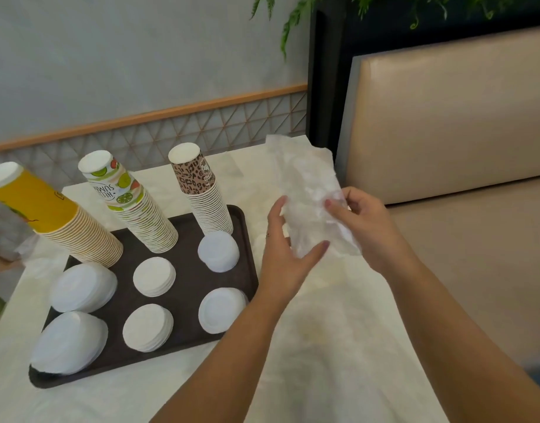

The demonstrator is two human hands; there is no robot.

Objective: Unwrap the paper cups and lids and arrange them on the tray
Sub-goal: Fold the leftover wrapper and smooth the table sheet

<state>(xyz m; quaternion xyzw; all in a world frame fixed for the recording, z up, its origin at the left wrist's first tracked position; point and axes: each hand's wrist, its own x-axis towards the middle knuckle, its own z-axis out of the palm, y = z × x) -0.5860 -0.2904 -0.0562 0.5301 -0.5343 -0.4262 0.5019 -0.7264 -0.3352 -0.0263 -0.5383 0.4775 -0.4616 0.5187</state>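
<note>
On the tray (pixel 247 254), three cup stacks (pixel 146 206) stand behind six lid piles (pixel 154 276); wrapper (pixel 308 190) right.

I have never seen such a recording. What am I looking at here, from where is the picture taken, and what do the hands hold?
There is no machine, only a person. The single picture comes from a camera worn on the head, looking forward and down. The left hand and the right hand hold a crumpled clear plastic wrapper between them above the pale table. On the table lies a dark tray. On it stand three upside-down stacks of paper cups: yellow, fruit-printed and leopard-printed. In front of them are six piles of white lids.
</note>
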